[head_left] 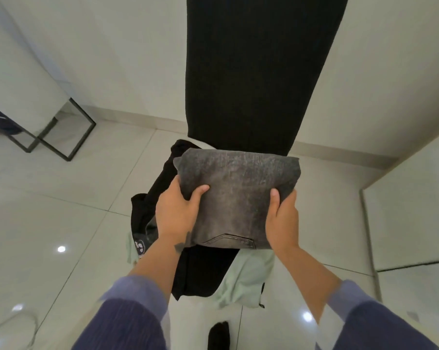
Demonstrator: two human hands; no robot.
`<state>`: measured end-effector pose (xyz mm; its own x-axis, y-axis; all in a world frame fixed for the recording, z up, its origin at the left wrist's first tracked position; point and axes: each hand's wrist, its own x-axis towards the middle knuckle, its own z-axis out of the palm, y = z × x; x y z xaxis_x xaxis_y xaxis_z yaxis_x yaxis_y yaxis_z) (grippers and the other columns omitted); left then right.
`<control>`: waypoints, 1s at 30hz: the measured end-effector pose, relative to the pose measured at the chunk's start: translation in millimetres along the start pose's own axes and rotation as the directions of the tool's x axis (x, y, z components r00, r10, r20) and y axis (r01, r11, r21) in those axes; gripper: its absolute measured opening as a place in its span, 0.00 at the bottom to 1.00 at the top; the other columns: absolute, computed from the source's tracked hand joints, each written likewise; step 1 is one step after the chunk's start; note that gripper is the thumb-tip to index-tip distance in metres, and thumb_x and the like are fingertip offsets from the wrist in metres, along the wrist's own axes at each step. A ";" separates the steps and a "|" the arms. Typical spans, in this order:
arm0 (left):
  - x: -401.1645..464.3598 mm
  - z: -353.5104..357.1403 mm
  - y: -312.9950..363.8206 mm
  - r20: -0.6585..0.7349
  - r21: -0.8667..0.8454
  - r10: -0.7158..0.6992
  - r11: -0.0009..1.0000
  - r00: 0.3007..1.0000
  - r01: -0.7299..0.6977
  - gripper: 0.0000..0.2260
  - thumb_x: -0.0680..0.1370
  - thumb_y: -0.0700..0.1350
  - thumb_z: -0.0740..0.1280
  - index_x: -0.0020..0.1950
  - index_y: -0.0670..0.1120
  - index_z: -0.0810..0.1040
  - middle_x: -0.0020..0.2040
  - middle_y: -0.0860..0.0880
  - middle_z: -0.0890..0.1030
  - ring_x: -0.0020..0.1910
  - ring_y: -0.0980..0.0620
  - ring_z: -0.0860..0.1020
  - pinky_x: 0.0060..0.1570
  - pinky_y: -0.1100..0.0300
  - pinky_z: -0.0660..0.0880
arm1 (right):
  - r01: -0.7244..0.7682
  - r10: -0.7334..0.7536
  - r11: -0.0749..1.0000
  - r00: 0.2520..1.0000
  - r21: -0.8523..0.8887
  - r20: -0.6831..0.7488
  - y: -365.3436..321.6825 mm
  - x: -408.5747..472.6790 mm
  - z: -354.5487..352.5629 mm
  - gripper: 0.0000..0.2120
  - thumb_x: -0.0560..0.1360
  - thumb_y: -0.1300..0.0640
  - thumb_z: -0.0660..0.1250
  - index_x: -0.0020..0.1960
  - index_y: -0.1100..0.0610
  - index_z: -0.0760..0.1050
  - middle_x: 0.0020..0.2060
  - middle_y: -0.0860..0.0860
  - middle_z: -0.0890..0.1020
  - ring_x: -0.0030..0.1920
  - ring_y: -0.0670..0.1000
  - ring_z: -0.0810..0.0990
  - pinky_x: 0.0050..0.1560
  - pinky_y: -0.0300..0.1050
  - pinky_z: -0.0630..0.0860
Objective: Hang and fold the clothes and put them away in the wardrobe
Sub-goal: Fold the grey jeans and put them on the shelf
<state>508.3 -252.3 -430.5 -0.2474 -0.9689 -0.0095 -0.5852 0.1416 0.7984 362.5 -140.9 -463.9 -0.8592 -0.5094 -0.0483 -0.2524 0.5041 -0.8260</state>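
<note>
A folded pair of grey washed jeans [238, 195] is held flat in front of me, its back pocket edge showing near the bottom. My left hand [175, 213] grips its left side with the thumb on top. My right hand [282, 221] grips its right side the same way. Below the jeans, on the floor, lies a pile of clothes: black garments [203, 271] and a pale green garment [246, 279]. A dark printed piece [139, 246] shows at the pile's left edge.
A long black garment [251, 72] hangs down in front of me against the white wall. A black metal frame [69, 132] stands at the left by the wall. The glossy white tile floor [62, 198] surrounds the pile. A white panel [410, 223] stands at the right.
</note>
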 end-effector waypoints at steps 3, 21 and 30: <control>25.6 22.3 -27.9 -0.032 0.073 -0.008 0.997 0.999 0.010 0.30 0.75 0.58 0.65 0.72 0.46 0.61 0.64 0.47 0.75 0.65 0.46 0.73 0.66 0.50 0.67 | -0.006 0.007 0.995 1.000 -0.100 0.013 9.7 26.1 33.3 0.23 0.81 0.46 0.52 0.71 0.57 0.57 0.56 0.59 0.79 0.54 0.61 0.79 0.50 0.54 0.76; 47.5 96.6 -118.5 0.294 0.605 0.103 0.750 0.950 -0.269 0.32 0.73 0.71 0.46 0.75 0.64 0.42 0.78 0.54 0.40 0.71 0.40 0.60 0.64 0.40 0.64 | 0.179 -0.095 0.670 0.983 -0.721 0.157 81.1 41.7 103.2 0.26 0.81 0.45 0.46 0.77 0.49 0.51 0.75 0.54 0.60 0.68 0.59 0.65 0.64 0.57 0.63; 36.1 58.0 -103.8 0.187 0.529 -0.321 0.829 0.929 0.179 0.42 0.67 0.75 0.59 0.67 0.44 0.67 0.59 0.45 0.78 0.56 0.43 0.78 0.50 0.52 0.74 | -0.195 0.269 0.838 0.960 -0.510 0.075 76.2 21.6 74.9 0.35 0.74 0.32 0.54 0.69 0.59 0.61 0.61 0.60 0.74 0.58 0.63 0.74 0.52 0.56 0.73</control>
<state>515.3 -290.3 -548.6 -0.1869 -0.9069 -0.3775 -0.9385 0.0512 0.3415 358.1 -165.7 -570.0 -0.8596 -0.4055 -0.3110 -0.2708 0.8775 -0.3958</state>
